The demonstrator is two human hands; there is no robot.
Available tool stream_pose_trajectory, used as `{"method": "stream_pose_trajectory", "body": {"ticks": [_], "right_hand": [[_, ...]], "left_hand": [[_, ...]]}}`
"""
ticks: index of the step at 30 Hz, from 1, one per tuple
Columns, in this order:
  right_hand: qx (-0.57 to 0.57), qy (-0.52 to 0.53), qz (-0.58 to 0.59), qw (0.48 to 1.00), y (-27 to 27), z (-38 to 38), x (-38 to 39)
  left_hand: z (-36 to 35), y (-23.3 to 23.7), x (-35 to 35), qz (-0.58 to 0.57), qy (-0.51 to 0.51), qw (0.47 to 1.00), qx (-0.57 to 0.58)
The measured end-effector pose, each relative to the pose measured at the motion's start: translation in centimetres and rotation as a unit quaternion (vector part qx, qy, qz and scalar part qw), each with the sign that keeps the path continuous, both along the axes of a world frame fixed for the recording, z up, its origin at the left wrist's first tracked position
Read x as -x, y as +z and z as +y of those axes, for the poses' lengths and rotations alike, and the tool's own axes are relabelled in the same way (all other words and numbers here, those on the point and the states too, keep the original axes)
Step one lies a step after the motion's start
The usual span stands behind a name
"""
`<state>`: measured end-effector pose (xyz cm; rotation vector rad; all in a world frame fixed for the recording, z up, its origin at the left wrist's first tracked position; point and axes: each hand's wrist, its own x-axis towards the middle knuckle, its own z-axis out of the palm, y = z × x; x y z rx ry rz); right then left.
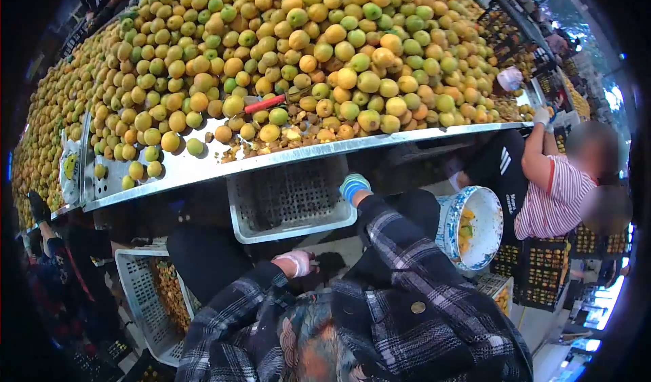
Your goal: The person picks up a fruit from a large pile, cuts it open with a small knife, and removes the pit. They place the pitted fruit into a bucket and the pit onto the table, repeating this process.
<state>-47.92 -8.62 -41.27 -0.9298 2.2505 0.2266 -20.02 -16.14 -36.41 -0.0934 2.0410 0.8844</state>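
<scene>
My left hand [297,263], in a pale pinkish glove, is over my lap below the near rim of a pale plastic crate [298,234]. Its fingers look curled, and whatever they may hold is hidden. My right hand [352,187], in a blue-and-green striped glove, is closed at the crate's right rim, with its fingertips out of sight. Slotted walls and floor show inside the crate, which sits partly under the metal table edge [224,170]. On the table, a red-handled tool [264,104] lies among fruit scraps, its far end hidden.
A large heap of yellow-green round fruit [305,36] covers the table. At my right stands a blue-and-white bucket [486,223] with fruit pieces. A crate of brown-orange pieces [139,300] is at lower left. A person in a striped shirt [553,199] works at right, another at far left.
</scene>
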Motion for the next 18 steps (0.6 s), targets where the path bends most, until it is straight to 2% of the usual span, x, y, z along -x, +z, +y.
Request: {"method": "stream_pose_trajectory", "body": {"ticks": [2, 4, 6, 7, 10, 12, 13, 14, 16, 18], "right_hand": [[0.045, -0.191, 0.075, 0.978, 6.4, 0.0, -4.0], [0.077, -0.171, 0.138, 0.973, 10.9, -0.4, -7.2], [0.118, -0.094, 0.116, 0.982, 14.2, 0.1, -8.9], [0.114, -0.102, 0.085, 0.985, 14.1, 0.3, -9.1], [0.04, -0.01, 0.012, 0.999, 13.3, 1.2, -9.7], [-0.014, 0.09, 0.099, 0.991, 11.2, 1.2, -11.1], [-0.055, 0.125, 0.046, 0.99, 12.9, 0.1, -11.3], [-0.049, 0.166, 0.024, 0.985, 12.7, -0.5, -11.6], [0.006, 0.293, 0.056, 0.954, 11.3, -0.8, -12.4], [-0.001, 0.267, -0.079, 0.96, 4.1, -1.0, -13.4]], "left_hand": [[1.5, -1.4, -2.2, -0.034, -0.018, 0.997, -0.059], [3.8, -2.2, -3.1, -0.037, -0.048, 0.991, -0.117], [5.9, -2.9, -3.1, -0.035, -0.075, 0.987, -0.14], [6.6, -3.4, -2.8, -0.037, -0.084, 0.985, -0.148], [7.7, -5.0, -1.5, -0.035, -0.102, 0.984, -0.14], [7.6, -5.7, -0.5, -0.036, -0.105, 0.985, -0.134], [7.8, -6.0, 0.0, -0.039, -0.106, 0.985, -0.133], [7.9, -6.6, 0.4, -0.042, -0.107, 0.985, -0.129], [7.9, -7.8, 0.7, -0.055, -0.112, 0.983, -0.136], [7.8, -8.2, 0.4, -0.069, -0.115, 0.98, -0.145]]}}
